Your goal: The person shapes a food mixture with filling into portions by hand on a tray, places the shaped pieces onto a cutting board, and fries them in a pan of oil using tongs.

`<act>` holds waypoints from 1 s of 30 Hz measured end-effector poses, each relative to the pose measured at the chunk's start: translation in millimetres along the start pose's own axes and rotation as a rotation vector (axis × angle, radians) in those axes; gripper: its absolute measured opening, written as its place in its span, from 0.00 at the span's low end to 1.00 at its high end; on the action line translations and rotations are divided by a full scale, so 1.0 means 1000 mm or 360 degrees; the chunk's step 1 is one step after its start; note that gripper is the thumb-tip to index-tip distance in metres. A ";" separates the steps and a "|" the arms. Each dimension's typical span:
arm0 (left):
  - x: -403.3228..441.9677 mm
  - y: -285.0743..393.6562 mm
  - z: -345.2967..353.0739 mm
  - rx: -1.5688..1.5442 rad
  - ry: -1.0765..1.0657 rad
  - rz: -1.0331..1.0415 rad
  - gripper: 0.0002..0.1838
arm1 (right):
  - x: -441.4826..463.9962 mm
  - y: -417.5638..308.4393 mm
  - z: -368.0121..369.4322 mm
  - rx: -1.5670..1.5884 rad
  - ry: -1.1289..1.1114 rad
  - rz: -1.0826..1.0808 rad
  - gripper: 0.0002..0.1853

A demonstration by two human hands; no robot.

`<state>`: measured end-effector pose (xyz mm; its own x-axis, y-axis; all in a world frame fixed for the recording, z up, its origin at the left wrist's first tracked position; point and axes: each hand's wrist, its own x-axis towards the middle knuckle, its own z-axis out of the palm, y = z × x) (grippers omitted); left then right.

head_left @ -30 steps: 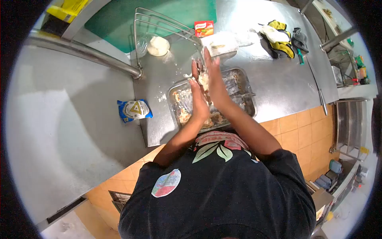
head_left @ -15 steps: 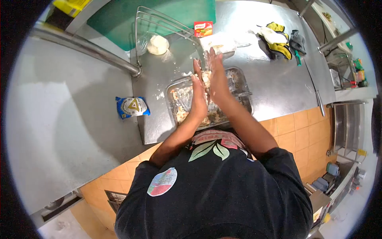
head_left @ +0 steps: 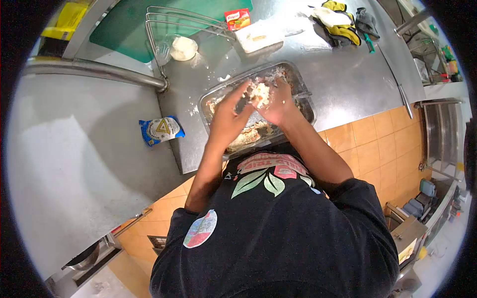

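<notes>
A crumbly, pale dough-like lump [head_left: 260, 94] lies on the upturned palm of my right hand [head_left: 278, 103], over a rectangular metal tray [head_left: 309, 112]. My left hand [head_left: 231, 115] is beside it, fingers curved with thumb and fingers apart, its fingertips close to the lump; whether they touch it is unclear. Bits of pale mixture [head_left: 248, 136] lie in the near part of the tray. White residue shows on my fingers.
Beyond the tray are a white block-like container [head_left: 258, 37], a red box [head_left: 237, 20], a wrapped pale ball [head_left: 184, 48] and a wire rack [head_left: 186, 16]. A blue-white packet [head_left: 162, 130] lies left, a knife [head_left: 405, 101] and yellow-black gloves [head_left: 343, 34] right.
My hands have parted from a pressed-together pose. My left hand has moved left, and my right palm has turned up with the lump on it. The camera view has shifted.
</notes>
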<state>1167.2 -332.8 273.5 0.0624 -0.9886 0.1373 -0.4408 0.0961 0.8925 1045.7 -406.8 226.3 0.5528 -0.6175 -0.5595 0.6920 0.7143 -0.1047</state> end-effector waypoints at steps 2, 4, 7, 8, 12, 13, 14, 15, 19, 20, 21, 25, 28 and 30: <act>-0.004 -0.012 0.012 -0.0075 -0.0031 -0.0122 0.25 | -0.005 0.001 0.001 -0.0245 0.0098 -0.0080 0.31; -0.004 -0.022 0.018 -0.0251 -0.0003 -0.0293 0.25 | -0.023 0.002 0.015 -0.0384 0.0041 -0.0095 0.32; -0.001 -0.021 0.012 -0.0491 0.0014 -0.0486 0.25 | -0.048 0.001 0.033 -0.0451 0.0015 -0.0046 0.35; -0.001 -0.021 0.010 -0.0515 -0.0018 -0.0563 0.23 | -0.042 0.000 0.024 -0.0430 -0.0082 -0.0039 0.35; -0.002 -0.018 0.006 -0.0755 0.0061 -0.0631 0.21 | -0.053 0.002 0.029 -0.0260 -0.0211 -0.0021 0.35; -0.003 -0.019 0.007 -0.0715 0.0070 -0.0616 0.21 | -0.048 0.003 0.025 -0.0218 -0.0200 -0.0033 0.35; -0.004 -0.018 0.008 -0.0676 0.0081 -0.0602 0.22 | -0.040 0.004 0.016 -0.0178 -0.0188 -0.0043 0.35; -0.006 -0.016 0.009 -0.0634 0.0093 -0.0590 0.22 | -0.038 0.005 0.015 -0.0137 -0.0177 -0.0050 0.35; -0.010 -0.022 0.011 -0.0813 0.0185 -0.0822 0.17 | -0.039 0.009 0.008 -0.0290 -0.0115 -0.0101 0.35; -0.011 -0.023 0.012 -0.0833 0.0214 -0.0774 0.16 | -0.032 0.010 0.001 -0.0331 -0.0106 -0.0105 0.35; -0.013 -0.023 0.011 -0.0812 0.0169 -0.0763 0.16 | -0.032 0.010 0.001 -0.0374 -0.0098 -0.0109 0.35; -0.012 -0.018 0.008 -0.0781 0.0129 -0.0745 0.16 | -0.047 0.011 0.013 -0.0497 -0.0341 -0.0143 0.40; -0.011 -0.014 0.009 -0.0895 0.0121 -0.0714 0.19 | -0.056 0.012 0.023 -0.0549 -0.0236 -0.0167 0.39; -0.011 -0.011 0.011 -0.0932 0.0130 -0.0678 0.20 | -0.063 0.012 0.030 -0.0595 -0.0101 -0.0190 0.39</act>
<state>1161.3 -324.5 257.0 0.1982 -0.9444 -0.2622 0.1867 -0.2262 0.9560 1033.2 -369.6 285.1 0.5142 -0.7144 -0.4745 0.5428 0.6995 -0.4648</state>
